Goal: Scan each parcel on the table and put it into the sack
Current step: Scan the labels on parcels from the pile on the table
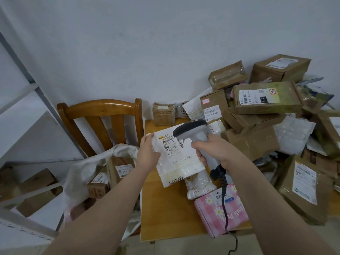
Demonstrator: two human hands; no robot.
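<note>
**Plain Wall, Wooden Chair, Metal Rack**

A bare, pale blue-grey wall (pixel 147 43) fills everything beyond and above the fingers (pixel 148 139). Behind them and to their left stands a varnished wooden chair (pixel 99 109) with a slatted back, just beside the edge of the light wooden tabletop (pixel 165 208) that lies below the fingers. Farther left rise the grey metal uprights and braces of a shelf rack (pixel 24 70) (its boards are white). Nearer than the fingers, a strip of pale floor (pixel 184 247) shows. The light is soft and even.
</note>
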